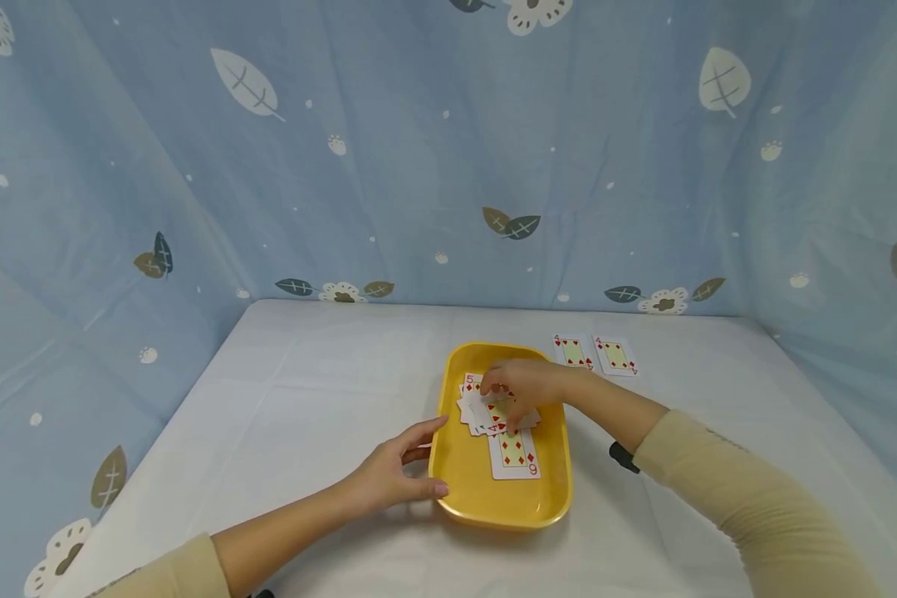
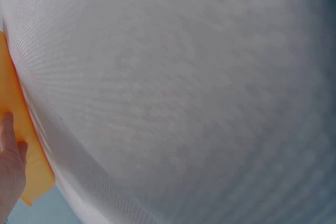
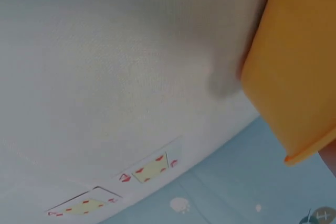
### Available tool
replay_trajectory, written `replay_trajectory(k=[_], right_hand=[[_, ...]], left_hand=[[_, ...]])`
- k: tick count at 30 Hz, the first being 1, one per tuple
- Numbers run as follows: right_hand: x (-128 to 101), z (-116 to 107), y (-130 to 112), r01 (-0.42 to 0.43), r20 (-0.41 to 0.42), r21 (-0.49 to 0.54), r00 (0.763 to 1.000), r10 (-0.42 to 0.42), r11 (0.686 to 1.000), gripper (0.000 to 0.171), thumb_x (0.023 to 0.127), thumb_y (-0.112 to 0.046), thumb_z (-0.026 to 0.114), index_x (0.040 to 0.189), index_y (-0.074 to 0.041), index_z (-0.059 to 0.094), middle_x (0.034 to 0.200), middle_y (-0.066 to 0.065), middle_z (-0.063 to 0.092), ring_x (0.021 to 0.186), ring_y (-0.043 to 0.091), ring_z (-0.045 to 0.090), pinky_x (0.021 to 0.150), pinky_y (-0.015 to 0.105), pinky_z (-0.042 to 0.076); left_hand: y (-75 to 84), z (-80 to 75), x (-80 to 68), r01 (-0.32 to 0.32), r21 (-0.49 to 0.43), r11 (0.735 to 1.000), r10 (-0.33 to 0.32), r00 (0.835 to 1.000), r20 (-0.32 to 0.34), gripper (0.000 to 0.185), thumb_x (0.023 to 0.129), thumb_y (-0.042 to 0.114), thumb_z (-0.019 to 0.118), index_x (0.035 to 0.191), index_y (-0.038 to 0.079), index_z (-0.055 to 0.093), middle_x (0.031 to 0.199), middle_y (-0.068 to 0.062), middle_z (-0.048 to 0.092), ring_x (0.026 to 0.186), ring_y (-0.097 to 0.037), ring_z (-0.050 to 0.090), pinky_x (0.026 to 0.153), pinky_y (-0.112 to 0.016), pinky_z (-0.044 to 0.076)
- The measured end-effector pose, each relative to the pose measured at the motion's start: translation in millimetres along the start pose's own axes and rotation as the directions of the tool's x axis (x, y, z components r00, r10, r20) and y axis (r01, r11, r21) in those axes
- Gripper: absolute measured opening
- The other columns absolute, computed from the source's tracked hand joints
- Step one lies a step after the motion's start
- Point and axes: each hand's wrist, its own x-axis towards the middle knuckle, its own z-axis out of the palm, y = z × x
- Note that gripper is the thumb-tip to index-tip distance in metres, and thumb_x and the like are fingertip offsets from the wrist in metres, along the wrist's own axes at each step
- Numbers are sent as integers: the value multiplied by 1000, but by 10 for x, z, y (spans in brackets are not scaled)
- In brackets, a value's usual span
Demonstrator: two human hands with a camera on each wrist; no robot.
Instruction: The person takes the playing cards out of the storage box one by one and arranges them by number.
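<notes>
Two hands at yellow tray [image 1: 553, 498]: left hand [image 1: 396, 473] relaxed and straight-fingered, steadying tray's left rim; right hand [image 1: 526, 389] curled, pinching into loose card pile [image 1: 486, 411] inside tray. Nine of diamonds [image 1: 516, 453] just below pile. Two fours [image 1: 594, 355] on table [image 1: 306, 399] beyond. Risk: extra cards lifted or pile scattered, overlapping edges to blame

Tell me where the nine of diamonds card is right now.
In the head view, the nine of diamonds lies face up inside the yellow tray, toward its near right part, just below the card pile under the right hand.
</notes>
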Motion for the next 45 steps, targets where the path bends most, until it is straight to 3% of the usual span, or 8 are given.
replay_trajectory(k=[6, 13, 22, 31, 40, 45], right_hand=[[61, 51, -10, -66, 0, -66, 998, 66, 996, 59, 66, -32, 87, 116, -17, 58, 105, -6, 53, 94, 11, 49, 89, 26, 47], [101, 61, -30, -75, 18, -85, 997, 77, 994, 64, 64, -30, 88, 115, -13, 54, 100, -4, 51, 93, 12, 46, 88, 27, 45], [112, 49, -52, -100, 18, -54, 995, 101, 994, 62, 59, -26, 91, 102, -16, 48, 92, -3, 49, 85, 13, 47, 76, 24, 45], [89, -4, -46, -96, -43, -23, 995, 94, 995, 45, 67, -23, 87, 93, -16, 51, 84, 0, 52, 78, 13, 49, 67, 24, 43], [38, -139, 12, -31, -8, 36, 999, 31, 999, 35, 89, -13, 66, 120, -16, 51, 86, -1, 56, 75, 14, 52, 67, 23, 47], [-22, -213, 37, 34, -4, 53, 999, -33, 998, 36, 94, -10, 58, 129, -13, 49, 85, 0, 55, 74, 13, 51, 65, 21, 46]], left_hand=[[-3, 4, -3, -4, 0, 1000, 4, 1000, 3, 84, 78, 24, 79, 146, 8, 34, 144, -19, 40, 125, -36, 49, 103, -45, 42], [-4, -1, 2, -12, 0, 1000, 12, 1000, 3, 84, 78, 23, 79, 146, 8, 34, 146, -19, 38, 125, -36, 48, 103, -45, 41], [-3, 0, 4, -12, -3, 1000, 12, 1000, 6, 84, 78, 25, 79, 146, 8, 33, 145, -18, 39, 125, -36, 48, 104, -47, 40], [-19, -4, 8, -5, 11, 1000, 5, 1000, -1, 83, 78, 25, 79, 147, 12, 34, 141, -20, 44, 125, -36, 48, 104, -47, 40], [-27, -10, 17, 3, 7, 1000, -3, 1000, 14, 85, 77, 31, 78, 147, 14, 33, 141, -19, 44, 126, -37, 47, 104, -49, 40], [-18, -11, 11, 9, 11, 1000, -9, 1000, 16, 84, 78, 30, 78, 147, 15, 33, 145, -17, 40, 127, -36, 46, 104, -49, 40]])
